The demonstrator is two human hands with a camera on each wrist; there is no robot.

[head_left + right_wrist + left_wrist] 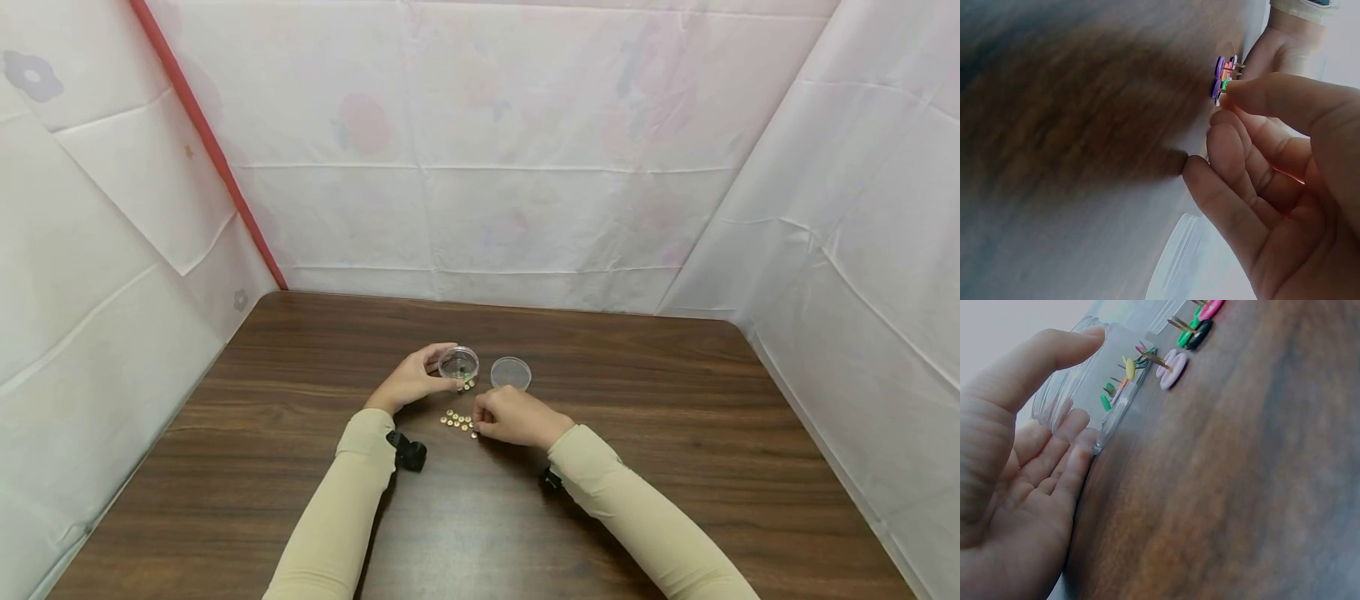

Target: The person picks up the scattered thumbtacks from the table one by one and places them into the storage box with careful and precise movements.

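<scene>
My left hand (415, 379) grips a clear round plastic dish (459, 365), thumb on the near side and fingers behind. Colourful thumbtacks (1110, 394) show through the dish wall in the left wrist view. Just outside it, a lilac thumbtack (1174, 370) and a black one (1200, 334) lie points up. Nearer me on the table is a loose group of thumbtacks (455, 418). At its right edge is my right hand (517, 417), fingers bent, thumb and index tips close together beside purple thumbtacks (1217, 85). I cannot tell whether a thumbtack is pinched between those tips.
A clear round lid (511, 374) lies flat right of the dish, just beyond the right hand. The brown wooden table (675, 467) has white patterned cloth (510, 167) hanging behind and on both sides. Black wrist cameras (408, 452) sit on the sleeves.
</scene>
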